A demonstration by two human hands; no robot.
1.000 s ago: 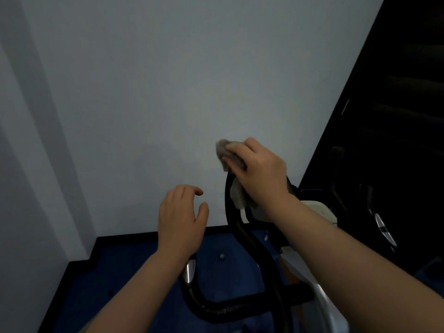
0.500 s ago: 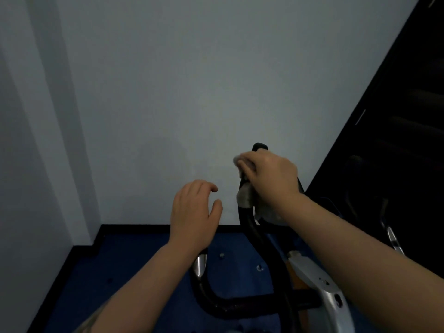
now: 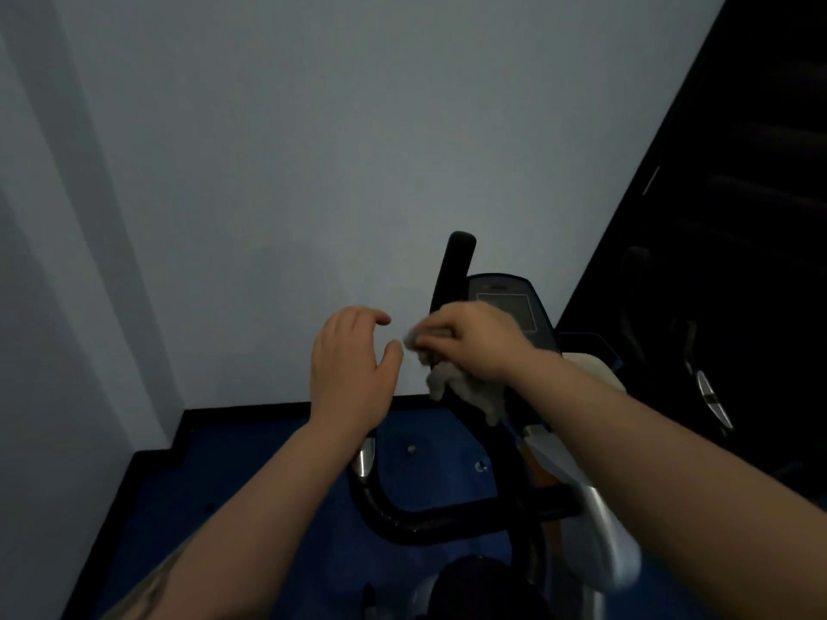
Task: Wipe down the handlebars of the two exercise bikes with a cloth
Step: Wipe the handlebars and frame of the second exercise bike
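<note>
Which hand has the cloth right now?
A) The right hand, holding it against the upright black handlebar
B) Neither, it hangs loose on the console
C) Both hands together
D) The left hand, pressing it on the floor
A: the right hand grips the cloth against the upright handlebar, while the left hand hovers open beside it, holding nothing.

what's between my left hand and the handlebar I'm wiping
In the head view, only the cloth, gripped by the right hand around the upright handlebar. The left hand hangs beside it, touching nothing.
</note>
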